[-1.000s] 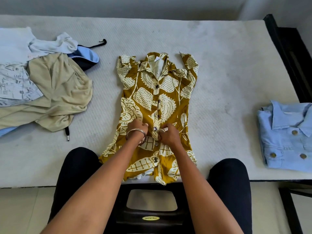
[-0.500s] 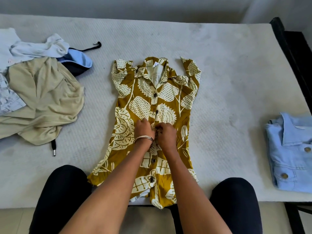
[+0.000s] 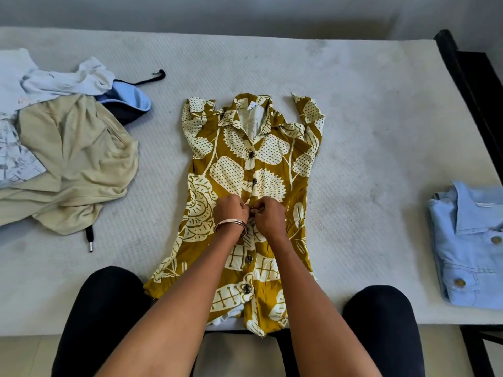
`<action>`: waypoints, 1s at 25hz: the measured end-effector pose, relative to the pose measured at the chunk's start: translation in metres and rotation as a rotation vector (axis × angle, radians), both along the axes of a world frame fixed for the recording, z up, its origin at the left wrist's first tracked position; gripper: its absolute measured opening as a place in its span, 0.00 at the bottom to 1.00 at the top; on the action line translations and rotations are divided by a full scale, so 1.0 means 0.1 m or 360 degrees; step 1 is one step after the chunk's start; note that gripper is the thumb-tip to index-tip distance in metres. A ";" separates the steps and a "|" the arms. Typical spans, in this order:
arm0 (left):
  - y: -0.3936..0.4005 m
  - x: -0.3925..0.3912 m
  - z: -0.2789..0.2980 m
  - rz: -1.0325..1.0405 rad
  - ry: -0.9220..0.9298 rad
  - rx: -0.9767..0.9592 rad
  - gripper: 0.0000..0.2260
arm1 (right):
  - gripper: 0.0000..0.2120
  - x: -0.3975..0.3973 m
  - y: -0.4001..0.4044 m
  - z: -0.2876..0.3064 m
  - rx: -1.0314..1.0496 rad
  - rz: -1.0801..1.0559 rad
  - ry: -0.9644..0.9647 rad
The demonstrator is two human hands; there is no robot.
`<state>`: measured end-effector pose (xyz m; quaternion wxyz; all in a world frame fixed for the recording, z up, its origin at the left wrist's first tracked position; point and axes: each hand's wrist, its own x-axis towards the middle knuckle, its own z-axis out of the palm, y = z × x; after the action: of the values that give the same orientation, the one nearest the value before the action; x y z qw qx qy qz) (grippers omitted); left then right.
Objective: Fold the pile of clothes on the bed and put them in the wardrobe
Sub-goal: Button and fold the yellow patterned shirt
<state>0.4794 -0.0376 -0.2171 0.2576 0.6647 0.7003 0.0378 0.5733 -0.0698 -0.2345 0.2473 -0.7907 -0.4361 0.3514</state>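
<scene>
A mustard-yellow dress with a cream leaf print lies flat on its back in the middle of the bed, collar toward the far edge and hem hanging just over the near edge. Its front placket runs down the centre with dark buttons; those near the collar and those near the hem look fastened. Both hands meet at the placket about halfway down. The left hand, with a metal bangle at the wrist, has its fingers curled and pinching the cloth at the left edge of the placket. The right hand touches it, fingers curled in around the right edge, apparently at a button, though the knuckles hide the button itself.

At the left of the bed lies the unfolded pile of clothes: a beige hooded top uppermost, white and pale printed garments behind it, and a dark garment with a light blue lining beside them. Well apart, at the right edge of the bed, rests a folded light blue denim jacket, collar up. The person's dark-clad knees press against the near side of the bed.
</scene>
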 end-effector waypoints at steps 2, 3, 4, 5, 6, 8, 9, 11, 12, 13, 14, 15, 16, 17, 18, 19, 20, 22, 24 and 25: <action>-0.03 -0.04 0.02 0.0220 -0.0240 -0.0002 0.06 | 0.04 -0.05 -0.03 0.02 0.0046 -0.0169 0.0102; -0.04 -0.07 0.02 0.0278 -0.0329 -0.0010 0.05 | 0.03 -0.07 -0.04 0.04 0.0057 -0.0284 0.0225; -0.05 -0.09 0.04 0.0301 -0.0396 -0.0020 0.05 | 0.03 -0.08 -0.04 0.05 0.0049 -0.0388 0.0359; -0.08 -0.10 0.06 0.0295 -0.0450 -0.0007 0.05 | 0.03 -0.10 -0.04 0.06 0.0044 -0.0467 0.0469; -0.10 -0.11 0.07 0.0273 -0.0502 0.0020 0.05 | 0.03 -0.11 -0.04 0.07 0.0044 -0.0519 0.0532; -0.15 -0.12 0.07 0.0219 -0.0588 0.0053 0.05 | 0.03 -0.11 -0.06 0.06 0.0058 -0.0584 0.0608; -0.15 -0.14 0.04 0.0199 -0.0614 0.0051 0.06 | 0.03 -0.11 -0.07 0.05 0.0064 -0.0596 0.0630; -0.14 -0.16 -0.01 0.0201 -0.0698 -0.0020 0.05 | 0.03 -0.05 -0.10 0.03 0.0050 -0.0583 0.0707; -0.13 -0.17 -0.03 0.0244 -0.0779 -0.0080 0.04 | 0.02 -0.02 -0.12 0.04 0.0032 -0.0555 0.0776; -0.12 -0.18 -0.06 0.0297 -0.0847 -0.0131 0.04 | 0.02 0.02 -0.12 0.05 0.0011 -0.0512 0.0840; -0.10 -0.18 -0.08 0.0340 -0.0859 -0.0153 0.03 | 0.01 0.04 -0.11 0.07 -0.0013 -0.0460 0.0878; -0.09 -0.17 -0.08 0.0348 -0.0821 -0.0132 0.02 | 0.01 0.06 -0.09 0.09 -0.0030 -0.0406 0.0887; -0.08 -0.16 -0.06 0.0348 -0.0770 -0.0103 0.03 | 0.02 0.06 -0.08 0.12 -0.0038 -0.0354 0.0873; -0.07 -0.16 -0.05 0.0349 -0.0749 -0.0082 0.04 | 0.04 0.07 -0.06 0.15 -0.0039 -0.0307 0.0846; -0.07 -0.15 -0.05 0.0343 -0.0749 -0.0074 0.05 | 0.05 0.07 -0.04 0.18 -0.0042 -0.0266 0.0803; -0.07 -0.14 -0.05 0.0320 -0.0736 -0.0070 0.05 | 0.06 0.08 -0.02 0.20 -0.0049 -0.0233 0.0744; -0.07 -0.14 -0.06 0.0298 -0.0719 -0.0072 0.05 | 0.05 0.08 -0.01 0.21 -0.0051 -0.0207 0.0668; -0.07 -0.14 -0.09 0.0277 -0.0719 -0.0061 0.04 | 0.04 0.07 0.02 0.21 -0.0031 -0.0185 0.0483; -0.06 -0.13 -0.08 0.0253 -0.0687 -0.0025 0.03 | 0.10 0.01 0.04 0.19 0.0009 -0.0177 0.0304; -0.05 -0.12 -0.06 0.0257 -0.0653 -0.0022 0.02 | 0.12 -0.01 0.03 0.18 0.0025 -0.0187 0.0253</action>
<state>0.4674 -0.0427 -0.2232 0.3954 0.5829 0.6845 0.1879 0.5719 -0.0668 -0.2166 0.3076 -0.7826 -0.3706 0.3945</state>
